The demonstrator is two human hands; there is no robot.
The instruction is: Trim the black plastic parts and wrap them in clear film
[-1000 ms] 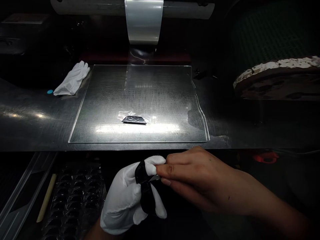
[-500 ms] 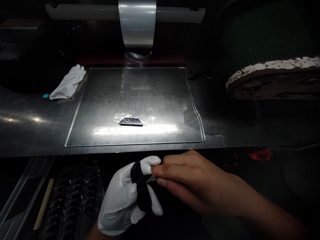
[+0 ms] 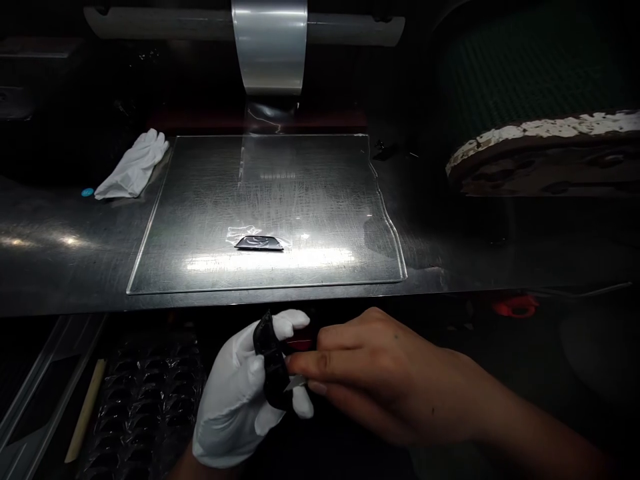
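My left hand (image 3: 233, 393), in a white glove, is closed around a small curved black plastic part (image 3: 271, 363) and holds it upright below the table's front edge. Bare, my right hand (image 3: 375, 373) pinches a thin metal blade (image 3: 296, 382) between thumb and index finger. The blade's tip meets the lower right edge of the black part, and my right index fingertip touches or nearly touches the part. On the glass plate (image 3: 200, 273) lies another dark, glossy flat piece (image 3: 259, 243) with clear film under and around it.
Behind the plate hangs a roll of clear film (image 3: 270, 47), its strip running onto the glass. A white glove (image 3: 134, 165) lies to the left. Below left is a tray of black parts (image 3: 140, 400) beside a wooden stick (image 3: 86, 410). A red-handled object (image 3: 515, 305) sits right.
The blade and my right hand have moved down along the black part's edge, from its middle towards its lower end. My left hand has shifted slightly left, still holding the part.
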